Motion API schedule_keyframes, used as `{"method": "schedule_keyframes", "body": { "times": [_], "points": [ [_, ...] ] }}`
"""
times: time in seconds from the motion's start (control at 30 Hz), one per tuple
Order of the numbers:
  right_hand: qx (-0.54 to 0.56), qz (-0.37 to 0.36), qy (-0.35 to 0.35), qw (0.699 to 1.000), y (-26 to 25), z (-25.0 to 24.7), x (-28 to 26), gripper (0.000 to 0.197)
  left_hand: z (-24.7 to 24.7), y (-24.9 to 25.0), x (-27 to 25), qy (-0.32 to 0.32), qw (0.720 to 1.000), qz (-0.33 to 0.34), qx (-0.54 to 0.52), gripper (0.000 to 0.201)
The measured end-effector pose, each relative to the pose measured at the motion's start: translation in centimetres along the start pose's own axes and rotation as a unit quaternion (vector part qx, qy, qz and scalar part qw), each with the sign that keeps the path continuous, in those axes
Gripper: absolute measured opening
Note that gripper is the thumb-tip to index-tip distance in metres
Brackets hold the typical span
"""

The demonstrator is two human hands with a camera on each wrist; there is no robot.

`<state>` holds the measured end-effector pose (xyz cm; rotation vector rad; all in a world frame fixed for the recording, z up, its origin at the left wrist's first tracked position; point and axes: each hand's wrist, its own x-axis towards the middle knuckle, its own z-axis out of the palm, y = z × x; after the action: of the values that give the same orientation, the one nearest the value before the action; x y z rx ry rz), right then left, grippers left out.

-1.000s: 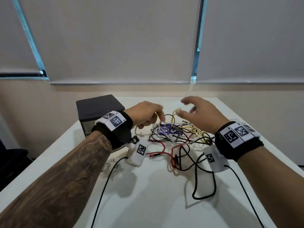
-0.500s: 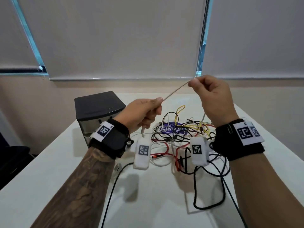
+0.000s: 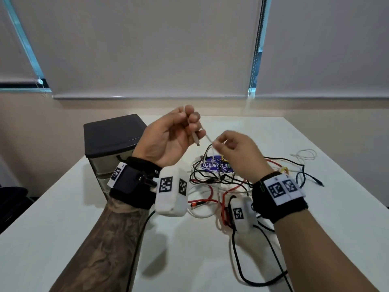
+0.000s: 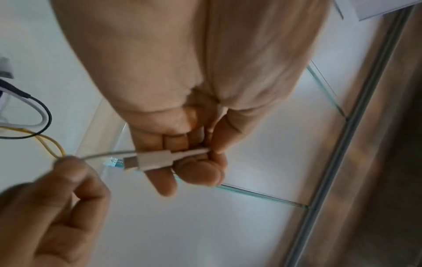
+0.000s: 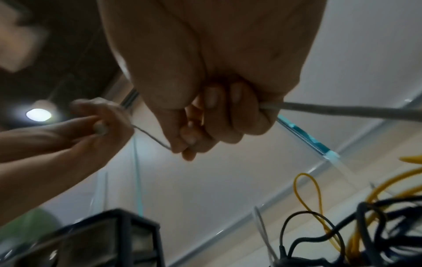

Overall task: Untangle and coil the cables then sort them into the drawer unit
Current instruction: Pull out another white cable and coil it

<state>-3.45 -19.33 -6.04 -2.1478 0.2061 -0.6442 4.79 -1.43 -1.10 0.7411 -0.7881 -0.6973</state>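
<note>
Fingers of left hand (image 3: 168, 138) pinch a white cable (image 3: 208, 138) plug; right hand (image 3: 235, 152), at 3 o'clock, pinches its cord above the cable tangle (image 3: 221, 178).

Dark-topped plastic drawer unit (image 3: 111, 142) at the white table's (image 3: 63, 239) far left, tangled heap of cables (image 3: 223, 175) to its right, both hands raised above the heap.

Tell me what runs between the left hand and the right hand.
A short stretch of white cable spans the gap from the left hand to the right hand, with its plug in the left fingers. The head and left wrist views show it.
</note>
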Motion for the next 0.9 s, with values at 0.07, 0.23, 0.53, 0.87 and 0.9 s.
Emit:
{"method": "schedule_keyframes", "body": {
  "times": [0.07, 0.23, 0.53, 0.87, 0.9],
  "points": [
    [-0.053, -0.016, -0.061, 0.997, -1.1, 1.0, -0.7, 0.018, -0.6, -0.2, 0.1, 0.051, 0.998, 0.036, -0.002, 0.021],
    [-0.097, -0.053, -0.141, 0.984, -4.1, 1.1, -2.3, 0.011, -1.6, -0.8, 0.2, 0.129, 0.986, 0.094, 0.050, 0.022],
    [0.019, -0.156, -0.047, 0.987, -7.3, -2.1, -3.3, 0.011, -0.3, -1.7, -0.4, 0.057, 0.958, 0.086, 0.268, 0.014],
    [-0.036, -0.167, 0.051, 0.984, -6.4, -3.1, -2.6, 0.007, 0.8, -2.2, -0.9, -0.012, 0.967, -0.041, 0.250, 0.027],
    [-0.035, -0.164, 0.057, 0.984, -6.3, -3.2, -2.5, 0.005, 0.8, -2.1, -0.9, -0.013, 0.970, -0.050, 0.236, 0.028]
  ]
}}
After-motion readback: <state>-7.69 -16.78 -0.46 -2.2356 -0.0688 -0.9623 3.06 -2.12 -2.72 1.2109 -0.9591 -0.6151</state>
